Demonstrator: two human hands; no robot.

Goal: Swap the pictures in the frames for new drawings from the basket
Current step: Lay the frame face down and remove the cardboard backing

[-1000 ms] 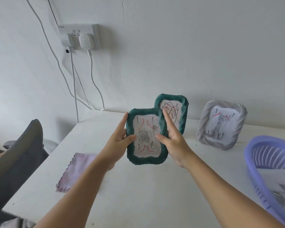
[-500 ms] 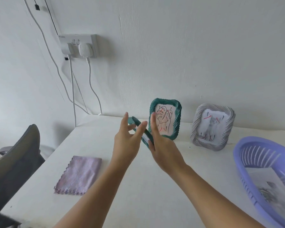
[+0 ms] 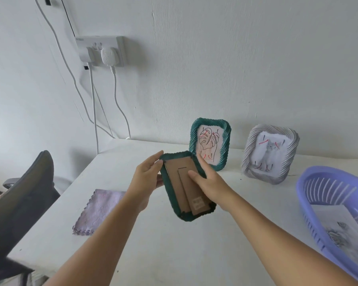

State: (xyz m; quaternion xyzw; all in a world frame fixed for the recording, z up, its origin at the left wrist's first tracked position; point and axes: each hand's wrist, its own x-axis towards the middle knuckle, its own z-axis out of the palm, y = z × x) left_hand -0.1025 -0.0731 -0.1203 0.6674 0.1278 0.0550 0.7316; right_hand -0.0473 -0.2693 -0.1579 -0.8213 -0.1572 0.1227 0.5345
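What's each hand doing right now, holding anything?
Left hand: grips the left edge of the green frame, its cardboard back facing up.
Right hand: holds the same frame's right side, thumb on the backing.

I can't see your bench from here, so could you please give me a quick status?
Both hands grip green frame, cardboard back up. Backing not yet opened. Nothing in the way.

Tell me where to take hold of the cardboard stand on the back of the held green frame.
Pinch the cardboard stand at its free lower end by the label, coming from below: its top is hinged to the backing. The left hand steadies the green frame.
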